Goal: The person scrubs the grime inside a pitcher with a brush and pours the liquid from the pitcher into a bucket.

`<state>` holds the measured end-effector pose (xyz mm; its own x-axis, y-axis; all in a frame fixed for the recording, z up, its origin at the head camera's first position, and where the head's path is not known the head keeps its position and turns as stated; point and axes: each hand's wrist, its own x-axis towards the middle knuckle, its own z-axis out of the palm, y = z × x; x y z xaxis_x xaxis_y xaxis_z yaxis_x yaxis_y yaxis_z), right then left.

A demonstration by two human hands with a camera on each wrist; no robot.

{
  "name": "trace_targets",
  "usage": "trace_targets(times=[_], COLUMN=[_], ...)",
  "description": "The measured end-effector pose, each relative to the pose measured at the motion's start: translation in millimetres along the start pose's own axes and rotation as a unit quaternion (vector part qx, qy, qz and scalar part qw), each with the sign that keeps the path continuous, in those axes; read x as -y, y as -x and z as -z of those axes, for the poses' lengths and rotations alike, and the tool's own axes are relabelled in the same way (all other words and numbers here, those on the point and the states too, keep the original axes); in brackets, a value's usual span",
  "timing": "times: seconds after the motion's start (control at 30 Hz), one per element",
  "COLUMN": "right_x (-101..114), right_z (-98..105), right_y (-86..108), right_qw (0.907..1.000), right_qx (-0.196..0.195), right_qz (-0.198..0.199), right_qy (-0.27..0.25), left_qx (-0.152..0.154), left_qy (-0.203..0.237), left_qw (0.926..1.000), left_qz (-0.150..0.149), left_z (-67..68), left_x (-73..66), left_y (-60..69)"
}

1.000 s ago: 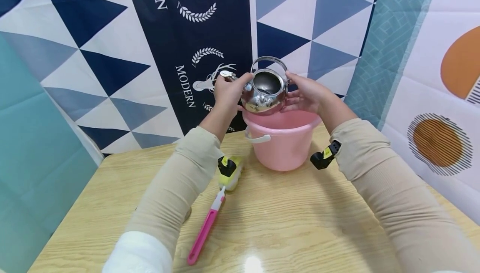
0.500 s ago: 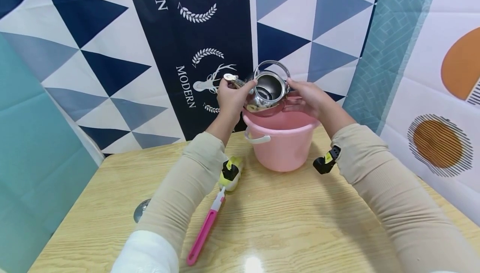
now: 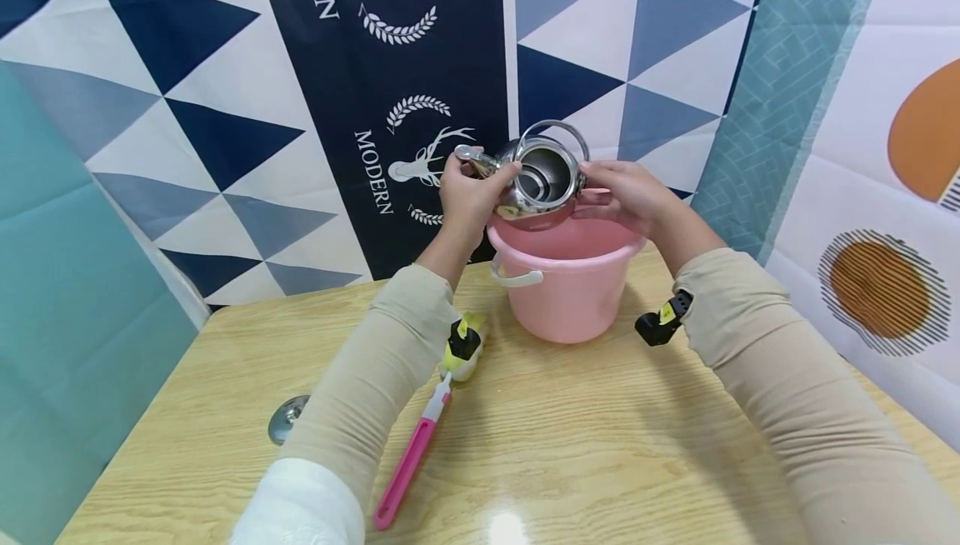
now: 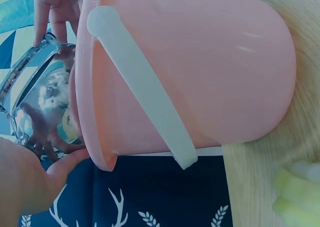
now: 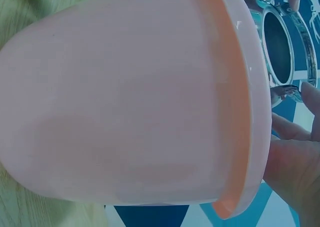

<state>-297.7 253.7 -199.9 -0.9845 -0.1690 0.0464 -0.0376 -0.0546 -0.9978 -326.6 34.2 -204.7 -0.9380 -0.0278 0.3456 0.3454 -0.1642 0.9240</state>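
A shiny steel teapot (image 3: 534,178), lidless, is held tilted above the rim of a pink bucket (image 3: 566,299). Its round opening faces the head camera, and the hoop handle stands up behind it. My left hand (image 3: 471,193) grips the teapot on its spout side, thumb near the opening's rim. On the opposite side my right hand (image 3: 626,195) holds the body, thumb by the handle's base. In the left wrist view the teapot (image 4: 47,99) shows beyond the bucket's rim (image 4: 87,87). Its underside is partly hidden by the bucket.
A brush with a pink handle (image 3: 405,474) and yellow-white sponge head (image 3: 461,366) lies on the wooden table (image 3: 570,445). Left of it sits a round metal lid (image 3: 287,420), partly behind my left forearm. Patterned cloth walls (image 3: 420,70) stand close behind the bucket.
The teapot has shifted slightly right, and its spout side has turned so more of the inside shows. Both hands moved along with it. My left forearm moved right, uncovering the lid.
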Motion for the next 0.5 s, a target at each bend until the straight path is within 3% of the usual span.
trace_targets(times=[0.5], right_x=[5.9], right_z=[2.0], right_y=[4.9], right_qw=[0.9991], right_qx=[-0.005], right_qz=[0.027], right_qy=[-0.033], left_qx=[0.031], left_qy=[0.028], left_qw=[0.9983], left_qz=[-0.040], left_z=[0.4], left_x=[-0.5], left_y=[-0.9])
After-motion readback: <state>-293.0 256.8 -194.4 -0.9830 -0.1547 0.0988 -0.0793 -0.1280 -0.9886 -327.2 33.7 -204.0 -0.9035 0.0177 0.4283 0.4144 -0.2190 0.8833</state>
